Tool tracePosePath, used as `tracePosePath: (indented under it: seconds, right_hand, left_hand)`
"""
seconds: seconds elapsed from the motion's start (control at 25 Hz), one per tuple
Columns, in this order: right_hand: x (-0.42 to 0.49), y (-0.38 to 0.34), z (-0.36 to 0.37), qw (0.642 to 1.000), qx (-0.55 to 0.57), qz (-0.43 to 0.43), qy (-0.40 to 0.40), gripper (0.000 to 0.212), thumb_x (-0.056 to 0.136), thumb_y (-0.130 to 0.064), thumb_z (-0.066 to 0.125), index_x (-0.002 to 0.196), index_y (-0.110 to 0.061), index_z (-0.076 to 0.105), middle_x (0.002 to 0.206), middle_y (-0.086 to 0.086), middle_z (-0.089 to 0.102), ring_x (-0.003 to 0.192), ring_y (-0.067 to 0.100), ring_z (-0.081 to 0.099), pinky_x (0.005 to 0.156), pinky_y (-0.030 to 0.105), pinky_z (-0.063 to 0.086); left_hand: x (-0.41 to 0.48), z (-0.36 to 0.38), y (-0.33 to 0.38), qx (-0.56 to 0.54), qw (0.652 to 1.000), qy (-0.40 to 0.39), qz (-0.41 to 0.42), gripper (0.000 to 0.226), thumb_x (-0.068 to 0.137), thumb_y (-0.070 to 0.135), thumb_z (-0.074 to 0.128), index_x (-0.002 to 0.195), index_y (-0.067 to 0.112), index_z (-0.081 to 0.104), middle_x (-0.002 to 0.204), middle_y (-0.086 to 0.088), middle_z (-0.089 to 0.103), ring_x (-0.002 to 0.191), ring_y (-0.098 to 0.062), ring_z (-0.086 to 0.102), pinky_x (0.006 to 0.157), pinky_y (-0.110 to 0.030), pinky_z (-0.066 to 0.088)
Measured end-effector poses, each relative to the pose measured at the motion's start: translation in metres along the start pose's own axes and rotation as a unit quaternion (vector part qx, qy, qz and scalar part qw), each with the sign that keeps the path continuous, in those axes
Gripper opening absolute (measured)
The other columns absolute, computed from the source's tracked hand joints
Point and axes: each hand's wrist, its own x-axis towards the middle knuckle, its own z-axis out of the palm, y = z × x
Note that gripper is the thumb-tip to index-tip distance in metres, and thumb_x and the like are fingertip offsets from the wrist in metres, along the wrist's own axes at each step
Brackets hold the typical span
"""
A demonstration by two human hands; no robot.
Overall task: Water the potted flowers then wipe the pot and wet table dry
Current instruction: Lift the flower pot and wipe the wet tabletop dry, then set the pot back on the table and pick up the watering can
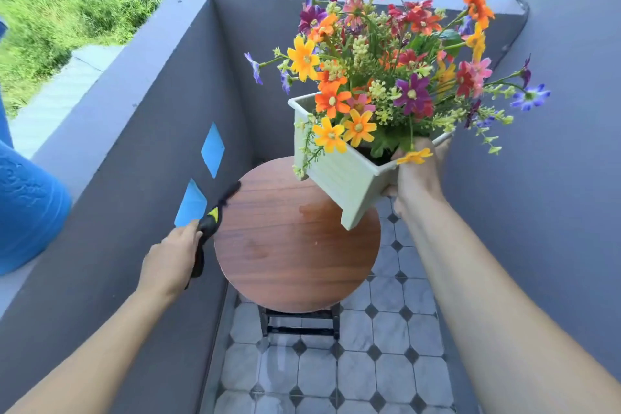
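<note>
My right hand (415,178) grips the near corner of a pale green square pot (339,175) and holds it tilted in the air above the far right of the round wooden table (285,265). Colourful flowers (386,67) fill the pot. A wet patch (316,208) shows on the tabletop under the raised pot. My left hand (168,255) is closed on a black and yellow cloth (215,215) at the table's left edge, and the cloth's far end lies on the wood.
A blue watering can (27,212) stands on the grey ledge at the left. Grey balcony walls (134,131) close in left, back and right. Two blue patches (211,148) mark the left wall. The floor (336,373) is tiled.
</note>
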Motion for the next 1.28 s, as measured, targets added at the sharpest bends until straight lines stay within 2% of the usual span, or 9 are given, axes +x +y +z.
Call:
tracePosePath:
  seconds: [0.12, 0.2, 0.36, 0.52, 0.72, 0.84, 0.92, 1.08, 1.28]
  right_hand:
    - [-0.016, 0.000, 0.009, 1.000, 0.007, 0.012, -0.021, 0.053, 0.059, -0.031, 0.039, 0.111, -0.028, 0.030, 0.113, 0.000, 0.033, 0.081, 0.023, 0.047, 0.057, 0.034, 0.040]
    - [-0.024, 0.003, 0.014, 0.999, 0.013, 0.010, -0.032, 0.061, 0.059, -0.030, 0.039, 0.120, -0.027, 0.034, 0.115, 0.001, 0.034, 0.085, 0.024, 0.047, 0.058, 0.034, 0.039]
    - [-0.040, 0.014, 0.027, 0.998, 0.000, 0.011, -0.064, 0.094, 0.065, -0.028, 0.036, 0.154, -0.035, 0.007, 0.122, 0.002, 0.036, 0.090, 0.024, 0.044, 0.058, 0.031, 0.037]
    - [-0.047, 0.028, 0.030, 0.995, -0.041, 0.006, -0.086, 0.105, 0.056, -0.031, 0.042, 0.151, -0.043, 0.001, 0.116, -0.002, 0.026, 0.097, 0.024, 0.040, 0.074, 0.041, 0.042]
    - [-0.049, 0.038, 0.023, 0.978, -0.091, -0.026, -0.184, 0.117, 0.041, -0.053, 0.041, 0.149, -0.048, -0.005, 0.134, -0.001, 0.038, 0.125, 0.040, 0.050, 0.095, 0.063, 0.046]
    - [-0.050, 0.042, 0.014, 0.966, -0.056, -0.049, -0.247, 0.112, 0.053, -0.060, 0.052, 0.150, -0.048, -0.002, 0.151, 0.006, 0.033, 0.134, 0.042, 0.041, 0.091, 0.064, 0.049]
    - [-0.049, 0.045, 0.006, 0.953, -0.017, -0.070, -0.294, 0.107, 0.057, -0.055, 0.060, 0.151, -0.045, 0.010, 0.142, 0.001, 0.036, 0.128, 0.035, 0.046, 0.087, 0.058, 0.053]
    - [-0.047, 0.061, -0.013, 0.910, 0.078, -0.124, -0.389, 0.088, 0.073, -0.023, 0.059, 0.152, -0.031, 0.021, 0.085, -0.007, 0.056, 0.073, 0.008, 0.059, 0.077, 0.045, 0.052]
    - [-0.035, 0.080, -0.022, 0.887, 0.079, -0.148, -0.431, 0.095, 0.073, -0.015, 0.068, 0.155, -0.024, 0.018, 0.092, 0.000, 0.057, 0.083, 0.015, 0.062, 0.077, 0.039, 0.056]
  left_hand:
    - [0.023, -0.040, 0.027, -0.237, 0.945, 0.058, -0.219, 0.036, 0.095, 0.028, 0.042, 0.125, 0.013, 0.054, 0.119, -0.016, 0.063, 0.112, -0.037, 0.053, 0.094, -0.040, 0.039]
    - [0.040, -0.063, 0.051, -0.389, 0.887, 0.059, -0.244, 0.037, 0.090, 0.041, 0.047, 0.114, 0.016, 0.061, 0.116, -0.006, 0.066, 0.109, -0.027, 0.056, 0.098, -0.037, 0.041]
    - [0.046, -0.099, 0.095, -0.632, 0.759, 0.001, -0.160, 0.031, 0.091, 0.048, 0.050, 0.087, 0.020, 0.063, 0.079, -0.006, 0.071, 0.068, -0.023, 0.066, 0.056, -0.031, 0.056]
    - [0.029, -0.104, 0.110, -0.634, 0.769, -0.038, -0.066, 0.012, 0.094, 0.036, 0.050, 0.096, 0.031, 0.061, 0.065, -0.008, 0.058, 0.039, -0.028, 0.056, 0.031, -0.022, 0.040]
    - [0.028, -0.079, 0.090, -0.609, 0.791, 0.053, -0.018, 0.023, 0.082, 0.023, 0.068, 0.099, 0.038, 0.066, 0.094, 0.002, 0.070, 0.080, -0.016, 0.066, 0.072, -0.036, 0.055]
    - [0.030, -0.065, 0.078, -0.603, 0.794, 0.081, -0.010, 0.021, 0.082, 0.019, 0.068, 0.097, 0.034, 0.067, 0.089, 0.002, 0.070, 0.078, -0.014, 0.065, 0.072, -0.032, 0.053]
    - [0.030, -0.056, 0.074, -0.609, 0.787, 0.100, 0.005, 0.018, 0.082, 0.013, 0.066, 0.098, 0.020, 0.068, 0.076, 0.009, 0.069, 0.067, -0.010, 0.062, 0.063, -0.027, 0.050]
    - [0.028, -0.038, 0.069, -0.605, 0.785, 0.132, 0.012, 0.016, 0.086, 0.009, 0.061, 0.101, 0.013, 0.066, 0.057, 0.015, 0.064, 0.049, -0.004, 0.055, 0.046, -0.020, 0.045]
    - [0.026, -0.036, 0.072, -0.605, 0.786, 0.125, 0.024, 0.015, 0.085, 0.018, 0.065, 0.092, 0.030, 0.068, 0.067, 0.005, 0.064, 0.060, -0.021, 0.060, 0.055, -0.036, 0.053]
